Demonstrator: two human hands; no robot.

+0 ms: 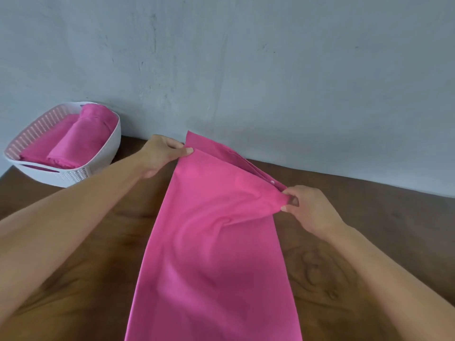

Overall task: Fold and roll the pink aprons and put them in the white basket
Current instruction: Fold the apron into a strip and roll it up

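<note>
Pink apron [216, 254] folded into a long strip on your desk [344, 254], long axis running from you toward the wall, your left hand [157, 156] and right hand [307, 207] pinching its far corners, white basket [103, 153] far left holding rolled aprons [76, 139]

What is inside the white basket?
Inside the white basket lie pink rolled aprons, at least two, side by side. They cover the basket's floor, so anything beneath them cannot be seen.
</note>
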